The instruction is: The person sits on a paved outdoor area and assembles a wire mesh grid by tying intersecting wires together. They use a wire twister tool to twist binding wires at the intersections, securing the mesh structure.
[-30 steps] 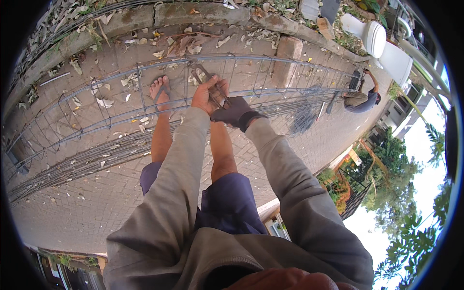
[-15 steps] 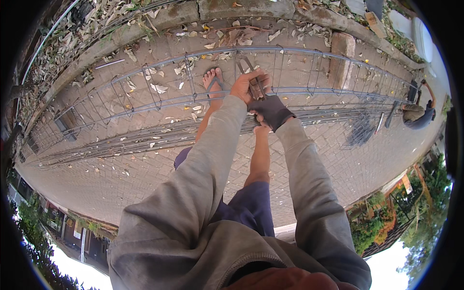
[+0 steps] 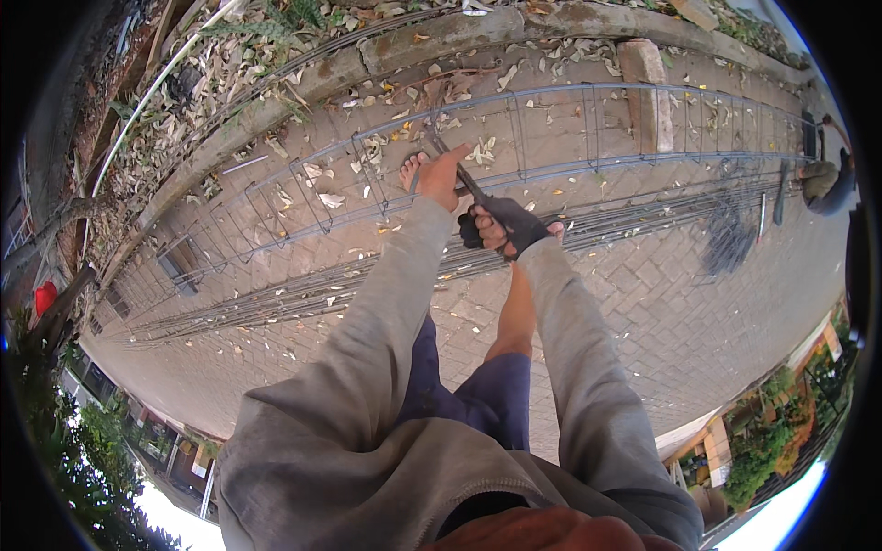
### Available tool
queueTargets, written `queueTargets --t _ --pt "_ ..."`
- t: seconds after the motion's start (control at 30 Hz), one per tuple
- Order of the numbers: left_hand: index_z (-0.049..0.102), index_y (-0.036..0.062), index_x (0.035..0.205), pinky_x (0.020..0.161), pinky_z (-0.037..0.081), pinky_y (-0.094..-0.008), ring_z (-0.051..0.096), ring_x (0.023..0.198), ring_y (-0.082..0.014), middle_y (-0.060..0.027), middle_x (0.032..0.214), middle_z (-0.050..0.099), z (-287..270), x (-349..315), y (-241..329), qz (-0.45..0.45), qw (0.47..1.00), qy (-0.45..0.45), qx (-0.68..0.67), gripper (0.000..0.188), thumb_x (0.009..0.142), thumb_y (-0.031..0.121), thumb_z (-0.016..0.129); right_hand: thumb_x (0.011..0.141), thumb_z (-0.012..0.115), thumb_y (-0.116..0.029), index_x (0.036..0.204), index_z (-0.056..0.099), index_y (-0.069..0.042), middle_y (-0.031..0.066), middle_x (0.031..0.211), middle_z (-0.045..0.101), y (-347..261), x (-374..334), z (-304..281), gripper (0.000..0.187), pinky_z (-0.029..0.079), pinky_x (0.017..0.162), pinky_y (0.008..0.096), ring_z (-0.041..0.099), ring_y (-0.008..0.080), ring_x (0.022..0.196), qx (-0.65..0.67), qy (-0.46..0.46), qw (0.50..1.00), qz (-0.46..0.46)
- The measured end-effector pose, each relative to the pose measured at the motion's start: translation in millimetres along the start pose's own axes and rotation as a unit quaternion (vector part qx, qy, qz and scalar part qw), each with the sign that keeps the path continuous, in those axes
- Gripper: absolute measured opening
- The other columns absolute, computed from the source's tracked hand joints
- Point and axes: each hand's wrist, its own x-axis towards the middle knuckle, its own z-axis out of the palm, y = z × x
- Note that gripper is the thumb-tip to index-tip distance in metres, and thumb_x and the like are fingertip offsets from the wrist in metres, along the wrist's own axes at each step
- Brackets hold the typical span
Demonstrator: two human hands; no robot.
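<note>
paving (image 3: 643, 303) of grey bricks fills most of the head view, with dry leaves (image 3: 331, 197) lying on it. a long cage (image 3: 570, 129) of thin steel rods lies across the paving, made of long bars and square rings. near it, closer to the person, a bundle of straight rods (image 3: 276, 298) lies on the bricks.

the left hand (image 3: 443, 176) is bare. it rests on the top bar of the cage, fingers bent narrow around it, just beside the bare left foot (image 3: 413, 170). the right hand (image 3: 501, 227) wears a dark glove and is closed around the handle of a dark tool (image 3: 459, 174). the tool goes up from the glove to the left hand, and its tip meets the cage near the left fingers. i cannot tell what kind of tool it is. both sleeves are grey, and the shorts (image 3: 478, 395) are dark blue.

a stone curb (image 3: 441, 41) runs behind the cage, with more leaves and soil beyond it. one concrete block (image 3: 643, 92) stands under the cage at the right. a small red thing (image 3: 44, 296) shows at the left rim; its shape is not clear. at the right rim another person (image 3: 822, 179) crouches low beside a dark pile of wire (image 3: 730, 239). i see no packages or labels clear enough to describe.
</note>
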Motion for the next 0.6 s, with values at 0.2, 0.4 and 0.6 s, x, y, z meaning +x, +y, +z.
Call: queueTargets --t 0.2,0.4,0.6 --pt "0.04 -0.0001 0.151 0.097 0.051 -0.0365 0.061 0.107 -0.0224 -0.0117 0.117 0.061 -25.5 -38.5 -38.5 0.44 0.891 -0.04 0.102 0.075 0.085 0.0 0.075 0.082 0.08 -0.021 0.083 0.067 -0.004 0.0032 0.066 0.063 106.6 -99.0 -10.8 0.022 0.037 0.043 0.0256 0.055 0.0111 0.049 -0.235 0.109 0.954 -0.152" --pt "0.074 0.0033 0.106 0.093 0.05 -0.0359 0.066 0.101 -0.0258 -0.0138 0.102 0.068 19.7 -133.7 -94.7 0.553 0.747 -0.092 0.358 0.016 0.093 0.006 0.065 0.087 0.076 -0.017 0.121 0.063 0.001 0.0114 0.087 0.072 174.3 -237.2 -43.8 0.041 0.051 0.052 0.0281 0.069 0.0158 0.066 -0.053 0.133 0.969 -0.199" --pt "0.07 -0.0016 0.103 0.073 0.055 -0.0378 0.067 0.076 -0.0213 -0.0082 0.078 0.067 149.0 -242.4 -153.9 0.357 0.884 -0.28 0.111 0.02 0.091 0.005 0.055 0.087 0.074 -0.019 0.136 0.06 -0.002 0.008 0.083 0.069 222.7 -360.4 -142.5 0.054 0.053 0.056 0.0297 0.068 0.0149 0.07 -0.062 0.24 0.925 -0.289"
